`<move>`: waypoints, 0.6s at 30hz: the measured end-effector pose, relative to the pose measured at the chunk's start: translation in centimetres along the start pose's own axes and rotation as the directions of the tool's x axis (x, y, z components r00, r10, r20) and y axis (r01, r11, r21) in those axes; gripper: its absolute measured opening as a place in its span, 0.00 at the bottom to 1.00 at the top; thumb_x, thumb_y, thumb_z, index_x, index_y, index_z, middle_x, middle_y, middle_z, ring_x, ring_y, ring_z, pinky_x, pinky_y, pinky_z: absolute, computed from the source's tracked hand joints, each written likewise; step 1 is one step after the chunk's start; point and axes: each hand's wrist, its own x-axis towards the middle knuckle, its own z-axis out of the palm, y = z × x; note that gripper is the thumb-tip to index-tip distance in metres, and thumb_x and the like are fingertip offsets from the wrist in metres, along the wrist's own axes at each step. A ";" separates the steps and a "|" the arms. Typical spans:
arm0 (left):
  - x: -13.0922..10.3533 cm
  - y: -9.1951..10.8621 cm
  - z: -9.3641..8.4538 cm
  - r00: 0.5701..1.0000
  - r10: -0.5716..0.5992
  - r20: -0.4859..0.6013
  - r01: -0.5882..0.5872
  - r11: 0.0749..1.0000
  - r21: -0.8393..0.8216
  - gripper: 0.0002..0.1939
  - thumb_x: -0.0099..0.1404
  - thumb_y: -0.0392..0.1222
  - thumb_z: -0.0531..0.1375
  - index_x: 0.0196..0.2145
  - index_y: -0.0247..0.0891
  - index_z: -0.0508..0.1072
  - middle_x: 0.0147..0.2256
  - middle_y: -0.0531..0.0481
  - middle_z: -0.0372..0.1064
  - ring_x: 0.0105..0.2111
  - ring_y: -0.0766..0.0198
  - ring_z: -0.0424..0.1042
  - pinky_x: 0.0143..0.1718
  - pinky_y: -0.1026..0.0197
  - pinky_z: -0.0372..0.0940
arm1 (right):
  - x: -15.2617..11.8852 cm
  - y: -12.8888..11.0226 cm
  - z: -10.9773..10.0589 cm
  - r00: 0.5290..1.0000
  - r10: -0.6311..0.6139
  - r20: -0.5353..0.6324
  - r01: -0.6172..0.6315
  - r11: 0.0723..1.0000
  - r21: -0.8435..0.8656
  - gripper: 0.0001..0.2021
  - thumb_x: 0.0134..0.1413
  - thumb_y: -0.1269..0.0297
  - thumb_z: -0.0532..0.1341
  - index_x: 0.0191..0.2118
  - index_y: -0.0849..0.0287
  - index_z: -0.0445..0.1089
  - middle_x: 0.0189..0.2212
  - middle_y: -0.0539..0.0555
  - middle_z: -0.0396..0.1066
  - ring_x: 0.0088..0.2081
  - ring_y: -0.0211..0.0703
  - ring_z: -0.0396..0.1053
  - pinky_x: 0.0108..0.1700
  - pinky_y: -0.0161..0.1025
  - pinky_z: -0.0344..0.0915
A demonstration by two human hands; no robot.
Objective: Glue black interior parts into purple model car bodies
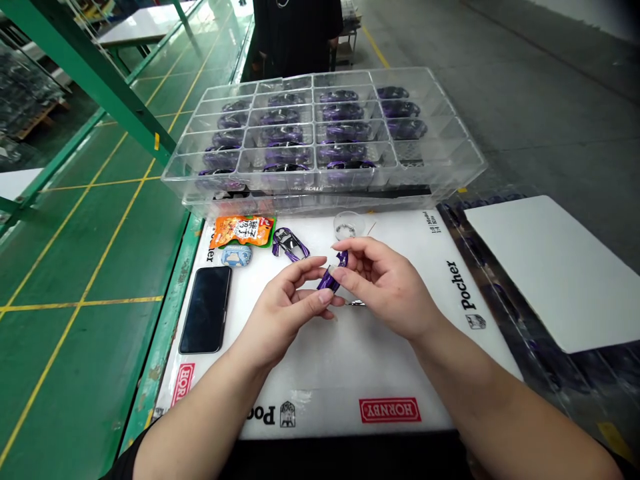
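Between my two hands, above the white mat [325, 373], is a small purple part [330, 278]. My left hand [290, 303] pinches its lower end between thumb and fingers. At its upper end, my right hand [380, 283] holds it the same way. A thin metallic tool [356, 303] shows under my right hand; whether a hand touches it I cannot tell. Just beyond my left hand lies a purple and black car body [291, 244]. A small clear round dish [349, 227] with tiny pieces in it stands behind my right hand.
A clear compartment tray [315, 175] holding several purple car bodies spans the back. On the left are a phone [205, 310], an orange snack packet [243, 231] and a blue case [236, 256]. A white board [560, 273] lies at right. A person in black [297, 37] stands beyond.
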 end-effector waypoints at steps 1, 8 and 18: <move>0.0 -0.1 0.0 1.000 0.014 -0.008 -0.014 1.000 0.011 0.34 0.66 0.48 0.83 0.66 0.44 0.81 0.60 0.41 0.75 0.45 0.51 0.90 0.43 0.56 0.83 | 0.0 0.0 0.0 1.000 0.000 0.002 0.000 1.000 -0.020 0.16 0.69 0.56 0.77 0.57 0.51 0.83 0.37 0.48 0.72 0.35 0.40 0.71 0.35 0.38 0.72; -0.2 -0.1 0.0 0.997 0.064 -0.038 -0.061 0.995 0.079 0.35 0.65 0.47 0.85 0.66 0.46 0.82 0.58 0.44 0.77 0.39 0.59 0.89 0.44 0.56 0.85 | -0.1 0.0 -0.1 1.000 -0.031 0.001 0.031 0.992 -0.124 0.15 0.71 0.55 0.75 0.58 0.51 0.83 0.38 0.49 0.74 0.35 0.41 0.72 0.37 0.40 0.72; -0.2 1.1 0.3 0.979 -0.128 0.157 0.166 0.953 -0.255 0.26 0.72 0.50 0.80 0.61 0.40 0.82 0.53 0.42 0.86 0.41 0.49 0.93 0.36 0.61 0.86 | 0.2 -0.2 -0.3 0.985 -0.143 -0.092 0.130 0.983 -0.131 0.13 0.76 0.50 0.72 0.50 0.52 0.88 0.45 0.53 0.77 0.36 0.40 0.73 0.40 0.40 0.74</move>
